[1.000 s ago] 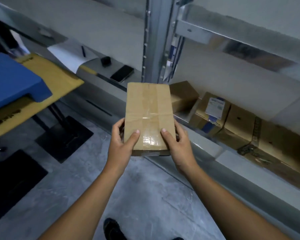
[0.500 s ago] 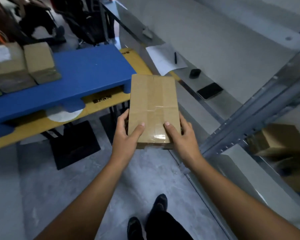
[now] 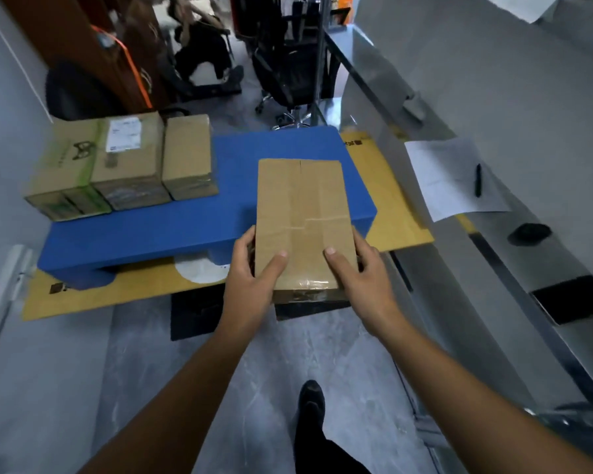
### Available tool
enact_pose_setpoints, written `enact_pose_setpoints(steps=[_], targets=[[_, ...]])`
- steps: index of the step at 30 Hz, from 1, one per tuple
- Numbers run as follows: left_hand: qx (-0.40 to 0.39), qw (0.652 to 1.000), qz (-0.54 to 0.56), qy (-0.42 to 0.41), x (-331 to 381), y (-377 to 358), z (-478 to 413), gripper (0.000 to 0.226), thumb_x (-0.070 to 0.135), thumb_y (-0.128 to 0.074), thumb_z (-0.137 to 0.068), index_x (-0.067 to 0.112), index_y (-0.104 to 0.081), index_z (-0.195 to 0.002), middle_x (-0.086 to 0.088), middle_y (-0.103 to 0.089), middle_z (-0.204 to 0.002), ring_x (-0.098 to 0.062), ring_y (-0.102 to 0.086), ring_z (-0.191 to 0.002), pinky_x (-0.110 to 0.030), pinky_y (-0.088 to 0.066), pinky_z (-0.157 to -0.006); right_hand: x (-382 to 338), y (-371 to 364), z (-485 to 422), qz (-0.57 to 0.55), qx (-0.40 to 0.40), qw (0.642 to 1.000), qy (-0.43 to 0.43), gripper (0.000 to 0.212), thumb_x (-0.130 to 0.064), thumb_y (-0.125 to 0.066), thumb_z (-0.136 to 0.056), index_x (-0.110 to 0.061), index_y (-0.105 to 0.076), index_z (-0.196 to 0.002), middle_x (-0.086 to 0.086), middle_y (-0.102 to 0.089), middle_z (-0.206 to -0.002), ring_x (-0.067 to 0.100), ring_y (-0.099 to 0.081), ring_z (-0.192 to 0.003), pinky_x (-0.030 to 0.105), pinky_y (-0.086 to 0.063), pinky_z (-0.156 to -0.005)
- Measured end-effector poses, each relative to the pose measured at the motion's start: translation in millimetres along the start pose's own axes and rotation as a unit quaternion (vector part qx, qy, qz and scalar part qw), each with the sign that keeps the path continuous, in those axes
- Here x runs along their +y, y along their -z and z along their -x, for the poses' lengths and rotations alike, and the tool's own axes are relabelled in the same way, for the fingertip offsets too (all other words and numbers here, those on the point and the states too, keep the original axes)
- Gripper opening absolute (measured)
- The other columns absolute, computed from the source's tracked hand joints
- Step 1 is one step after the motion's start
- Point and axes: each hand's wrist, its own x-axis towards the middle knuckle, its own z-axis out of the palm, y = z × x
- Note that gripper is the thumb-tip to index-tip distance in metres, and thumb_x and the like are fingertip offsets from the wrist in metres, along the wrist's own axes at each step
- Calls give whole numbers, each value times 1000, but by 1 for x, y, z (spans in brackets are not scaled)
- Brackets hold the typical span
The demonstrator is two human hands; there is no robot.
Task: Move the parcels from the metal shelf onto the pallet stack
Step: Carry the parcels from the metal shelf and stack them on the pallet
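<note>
I carry a flat brown taped parcel in both hands, level, in front of my chest. My left hand grips its near left edge with the thumb on top. My right hand grips the near right edge the same way. The parcel's far half hangs over the near right corner of the blue pallet, which lies on a yellow pallet below it. Three cardboard parcels stand side by side on the blue pallet's far left part.
A metal shelf surface runs along the right with a sheet of paper, a pen, a small black object and a dark phone. Office chairs and clutter stand behind the pallets. Grey floor lies underfoot.
I have turned left, away from the shelf, and come closer to the pallet stack. The parcel in my hands now overlaps the blue pallet's corner, and the stacked parcels are in full view.
</note>
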Motion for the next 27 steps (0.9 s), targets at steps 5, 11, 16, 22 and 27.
enact_pose_setpoints(steps=[5, 11, 16, 22, 27], targets=[[39, 999, -27, 10, 5, 0, -79, 62, 45, -74, -87, 44, -46, -142, 35, -64, -122, 12, -61, -115, -4, -49, -83, -4, -22, -88, -3, -45, 999, -18, 53, -44, -67, -101, -44, -51, -151, -4, -57, -145, 15, -59, -131, 46, -48, -114], [46, 995, -84, 10, 6, 21, -150, 75, 52, -70, -86, 34, -41, -153, 13, -53, -147, -4, -53, -132, -26, -48, -101, -11, -59, -171, 4, -73, 997, -35, 56, -42, -65, -102, -40, -48, -155, -2, -57, -144, 14, -60, -128, 47, -49, -113], [72, 988, -139, -22, 7, 53, -212, 68, 51, -66, -91, 30, -46, -152, 17, -47, -150, 11, -45, -130, -8, -37, -100, -9, -97, -224, 18, -63, 996, -53, 63, -43, -65, -101, -39, -41, -159, -7, -53, -142, 9, -57, -126, 42, -50, -112], [56, 981, -182, -40, 6, 90, -294, 60, 46, -67, -95, 25, -49, -149, 18, -47, -146, 6, -42, -134, -19, -35, -112, -8, -144, -282, 46, -33, 996, -74, 64, -41, -66, -101, -36, -41, -160, -4, -49, -139, 18, -58, -126, 43, -49, -111], [27, 982, -186, -14, 3, 103, -335, 68, 62, -60, -89, 34, -47, -150, 23, -45, -149, 9, -39, -136, -9, -28, -106, -7, -173, -317, 65, -32, 995, -74, 60, -38, -64, -102, -37, -44, -159, 0, -50, -138, 8, -58, -120, 43, -48, -113]])
